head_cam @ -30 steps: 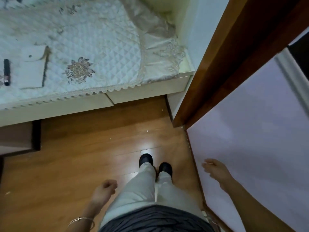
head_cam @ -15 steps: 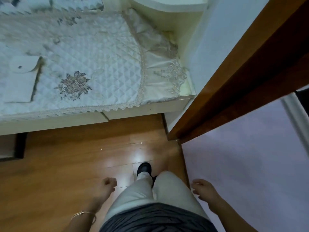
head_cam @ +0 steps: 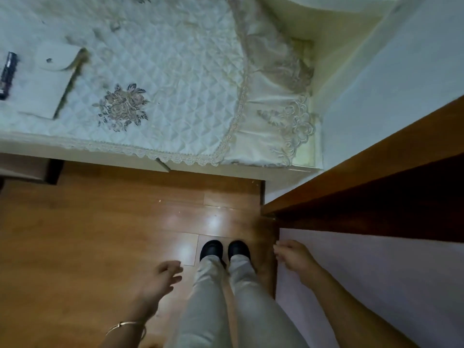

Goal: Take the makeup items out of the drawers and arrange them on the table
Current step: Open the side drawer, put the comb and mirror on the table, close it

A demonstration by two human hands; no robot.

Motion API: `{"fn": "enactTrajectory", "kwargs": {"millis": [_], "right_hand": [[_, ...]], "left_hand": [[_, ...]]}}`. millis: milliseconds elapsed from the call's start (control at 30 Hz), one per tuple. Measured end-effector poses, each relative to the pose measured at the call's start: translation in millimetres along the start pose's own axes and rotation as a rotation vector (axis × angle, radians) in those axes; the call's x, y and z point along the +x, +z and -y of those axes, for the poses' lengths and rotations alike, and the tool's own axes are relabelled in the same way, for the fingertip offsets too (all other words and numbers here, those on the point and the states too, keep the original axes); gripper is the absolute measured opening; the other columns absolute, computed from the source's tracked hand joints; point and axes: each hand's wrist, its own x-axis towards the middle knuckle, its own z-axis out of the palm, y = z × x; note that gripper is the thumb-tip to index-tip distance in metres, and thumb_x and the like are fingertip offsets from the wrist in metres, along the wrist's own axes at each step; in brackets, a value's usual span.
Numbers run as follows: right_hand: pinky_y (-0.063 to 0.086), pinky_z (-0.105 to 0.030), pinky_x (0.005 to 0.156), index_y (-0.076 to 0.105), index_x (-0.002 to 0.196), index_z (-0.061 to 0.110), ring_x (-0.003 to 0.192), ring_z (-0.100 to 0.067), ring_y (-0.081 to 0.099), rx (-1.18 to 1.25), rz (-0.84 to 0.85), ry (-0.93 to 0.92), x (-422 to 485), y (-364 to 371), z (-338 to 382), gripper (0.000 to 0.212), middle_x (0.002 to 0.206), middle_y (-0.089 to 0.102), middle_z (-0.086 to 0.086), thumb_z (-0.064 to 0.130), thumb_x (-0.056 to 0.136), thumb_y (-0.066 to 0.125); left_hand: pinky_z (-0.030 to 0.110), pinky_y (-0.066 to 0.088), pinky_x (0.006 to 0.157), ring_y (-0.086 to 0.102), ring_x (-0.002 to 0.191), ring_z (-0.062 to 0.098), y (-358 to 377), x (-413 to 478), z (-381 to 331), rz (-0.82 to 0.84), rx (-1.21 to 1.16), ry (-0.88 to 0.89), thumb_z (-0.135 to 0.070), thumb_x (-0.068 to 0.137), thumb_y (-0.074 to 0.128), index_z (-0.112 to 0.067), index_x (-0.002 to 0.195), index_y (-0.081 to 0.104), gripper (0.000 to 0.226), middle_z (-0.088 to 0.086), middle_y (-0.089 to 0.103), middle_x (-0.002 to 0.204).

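Note:
A table (head_cam: 226,169) with a white quilted, lace-edged cloth (head_cam: 155,59) fills the upper half of the view. On its left part lie a dark slim makeup tube (head_cam: 7,75) and a flat white pouch (head_cam: 42,84). Under the table edge two white drawer fronts (head_cam: 155,167) meet at a seam and look closed. My left hand (head_cam: 160,280) hangs low over the wooden floor with loosely curled fingers and holds nothing. My right hand (head_cam: 293,254) hangs beside my right leg, fingers loosely curled, empty.
A brown wooden door frame (head_cam: 364,177) runs diagonally on the right, with a pale lilac panel (head_cam: 376,285) below it. A dark piece of furniture (head_cam: 37,169) sits at the far left under the table. My legs and black shoes (head_cam: 223,249) stand on the wooden floor (head_cam: 88,247).
The view has shifted so the table's left part with the dark tube shows again. Both hands stay low and empty; the right hand moved slightly left toward my leg.

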Motion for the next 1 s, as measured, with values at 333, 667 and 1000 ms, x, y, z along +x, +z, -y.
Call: {"fn": "enactTrajectory", "kwargs": {"millis": [333,667,1000], "right_hand": [[0.044,-0.039,0.093,0.051,0.122,0.006,0.103,-0.026,0.056,0.334,-0.006,-0.042,83,22,83,0.032,0.104,0.061,-0.014,0.009,0.090,0.050],[0.047,-0.027,0.072,0.051,0.114,0.019,0.101,-0.017,0.057,0.894,0.068,-0.014,110,32,90,0.025,0.118,0.056,-0.002,0.007,0.092,0.050],[0.037,-0.038,0.093,0.043,0.130,0.017,0.124,-0.025,0.047,0.839,0.027,0.046,78,42,52,0.043,0.100,0.058,0.000,-0.003,0.092,0.038]], "left_hand": [[0.037,0.038,0.100,0.051,0.108,0.022,45,103,-133,0.059,-0.220,0.159,-0.014,0.094,0.044,-0.011,0.128,0.043,0.033,0.006,0.054,0.114],[0.024,0.042,0.075,0.050,0.078,0.007,42,134,-168,0.139,-0.595,0.081,0.001,0.090,0.037,-0.015,0.077,0.056,0.027,-0.002,0.054,0.084],[0.031,0.037,0.097,0.049,0.117,0.017,26,111,-121,0.188,-0.607,0.033,-0.002,0.096,0.032,-0.011,0.111,0.047,0.024,0.001,0.056,0.114]]}}
